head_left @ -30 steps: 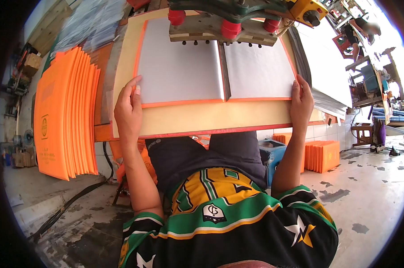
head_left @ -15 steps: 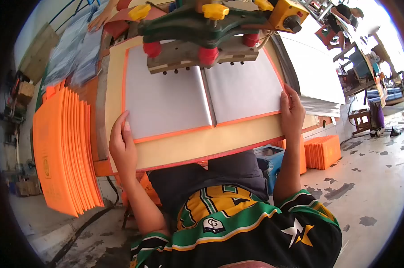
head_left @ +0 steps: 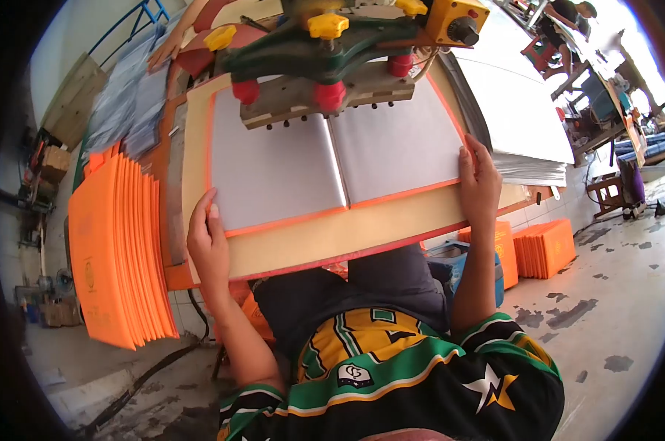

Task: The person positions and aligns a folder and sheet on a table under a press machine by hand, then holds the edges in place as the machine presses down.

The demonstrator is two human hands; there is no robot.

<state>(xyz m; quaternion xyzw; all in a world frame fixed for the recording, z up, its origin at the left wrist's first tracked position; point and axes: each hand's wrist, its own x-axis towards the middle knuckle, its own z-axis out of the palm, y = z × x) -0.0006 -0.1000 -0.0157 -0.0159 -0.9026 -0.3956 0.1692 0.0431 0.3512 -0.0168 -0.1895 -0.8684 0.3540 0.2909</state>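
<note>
An orange-edged folder cover (head_left: 281,176) with a pale grey inner side lies spread flat on the cream board of a work table. Its dark spine groove, with a shiny line, runs down the middle. My left hand (head_left: 210,242) pinches the lower left edge, thumb on top. At the right edge, my right hand (head_left: 481,180) grips the cover with the fingers curled round it. Above the cover's far part hangs a press head (head_left: 325,55) with a green bracket, yellow knobs and red collars. Its metal bar (head_left: 273,112) hides the far end of the spine.
Orange folders (head_left: 123,250) stand in a stack at the left, beside clear plastic sheets (head_left: 130,95). A pile of white sheets (head_left: 520,110) lies at the right. More orange folders (head_left: 545,248) and a blue crate (head_left: 450,259) are below. Another person's hand (head_left: 167,48) shows at upper left.
The view has shifted and turned slightly, so the press head appears lower and farther left. Both hands stay on the cover's edges, with little visible movement of the cover.
</note>
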